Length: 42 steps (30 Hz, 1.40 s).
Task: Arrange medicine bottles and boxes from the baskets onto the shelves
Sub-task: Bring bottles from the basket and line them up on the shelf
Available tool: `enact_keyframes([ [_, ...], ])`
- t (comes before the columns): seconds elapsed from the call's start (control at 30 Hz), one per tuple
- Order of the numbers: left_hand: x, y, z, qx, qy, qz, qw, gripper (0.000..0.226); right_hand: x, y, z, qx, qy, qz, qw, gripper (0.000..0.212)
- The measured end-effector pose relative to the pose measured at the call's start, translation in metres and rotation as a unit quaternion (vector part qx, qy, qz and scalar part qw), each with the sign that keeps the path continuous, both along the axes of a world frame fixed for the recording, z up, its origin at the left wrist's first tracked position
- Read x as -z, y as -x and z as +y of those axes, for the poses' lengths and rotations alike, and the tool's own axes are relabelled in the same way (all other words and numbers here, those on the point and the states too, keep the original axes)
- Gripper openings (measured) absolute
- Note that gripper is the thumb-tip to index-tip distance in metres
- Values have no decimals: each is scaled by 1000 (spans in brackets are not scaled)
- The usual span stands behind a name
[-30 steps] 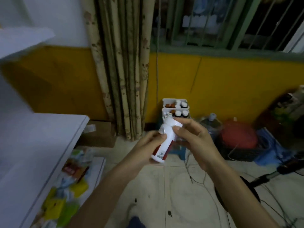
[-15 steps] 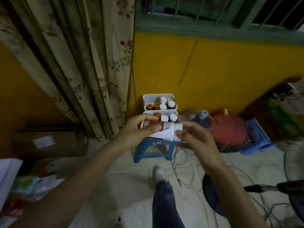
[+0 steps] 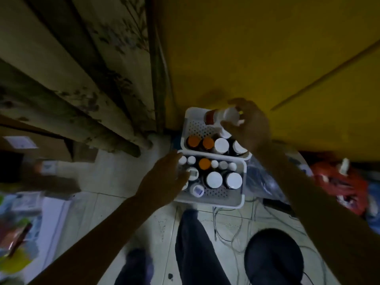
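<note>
Right hand (image 3: 249, 126) is up over the far basket (image 3: 186, 128), upper centre of the frame, its fingers (image 3: 230, 127) curled round a white bottle with a red label (image 3: 221, 117). The bottle lies nearly on its side, white end in the hand, red end pointing left; whether it touches the basket I cannot tell. Below it in that basket stand two orange-capped bottles (image 3: 200, 141) and a white-capped bottle (image 3: 221, 145), packed along the near wall. Just below, touching rim to rim, sits the near basket (image 3: 242, 188), centre frame, crowded with small white-capped bottles (image 3: 223, 165), one orange cap (image 3: 204, 163) and two big white lids (image 3: 224, 179). Left hand (image 3: 164, 179) reaches in over that basket's left edge, its fingers (image 3: 182, 175) lying on the small bottles there, right against a white-capped one (image 3: 193, 173). The blur is heavy, and I cannot tell whether they grip anything or only touch. Patterned curtain (image 3: 82, 68) fills the upper left, yellow wall (image 3: 257, 48) the upper right. Pale floor tiles (image 3: 115, 182) run underneath, the person's dark trouser leg (image 3: 195, 243) comes up at bottom centre, loose cables (image 3: 232, 229) trail beside it, a dark round object (image 3: 273, 256) sits lower right, and something red (image 3: 339, 182) lies at the right edge.
</note>
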<state>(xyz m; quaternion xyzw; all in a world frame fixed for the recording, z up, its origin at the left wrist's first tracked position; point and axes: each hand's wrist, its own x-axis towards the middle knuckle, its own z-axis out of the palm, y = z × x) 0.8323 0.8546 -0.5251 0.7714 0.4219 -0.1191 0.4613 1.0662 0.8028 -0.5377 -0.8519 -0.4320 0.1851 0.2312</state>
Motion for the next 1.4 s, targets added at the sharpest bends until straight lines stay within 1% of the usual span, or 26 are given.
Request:
enact_keyframes([
  [0.13,34,-25,10,13,2,22,1000,63,42,-23,36,-103,98,-9,990,43],
  [0.23,46,-34,12,27,2,22,999,63,70,-29,47,-141,157,-31,977,46],
  [0.33,49,-39,12,36,-6,22,999,63,96,-30,46,-188,241,-81,949,48],
  [0.4,48,-40,13,35,-16,23,999,63,108,-29,43,-218,270,-113,931,48],
  [0.6,42,-44,11,44,-41,6,998,64,116,-30,42,-242,265,-167,918,47],
  [0.7,39,-46,6,38,-45,-10,998,65,116,-30,41,-239,269,-153,920,48],
  [0.77,40,-47,3,38,-54,-4,998,69,115,-29,42,-238,282,-143,918,51],
  [0.93,41,-45,-4,84,-161,37,983,80,101,-28,34,-235,274,-123,924,62],
  [1.0,34,-41,-8,101,-200,48,973,84,90,-26,24,-221,256,-121,933,65],
  [1.07,24,-31,-12,110,-243,44,963,94,74,-19,12,-201,220,-105,949,66],
  [1.13,11,-17,-19,87,-280,34,955,101,51,-2,0,-196,180,-90,960,67],
  [1.27,-14,21,-35,37,-335,69,939,97,4,57,-16,-243,99,-76,962,75],
  [1.33,-21,46,-45,16,-343,95,935,98,-14,95,-21,-275,67,-65,957,77],
  [1.4,-23,79,-58,-13,-334,114,936,99,-27,136,-27,-321,70,-74,942,79],
])
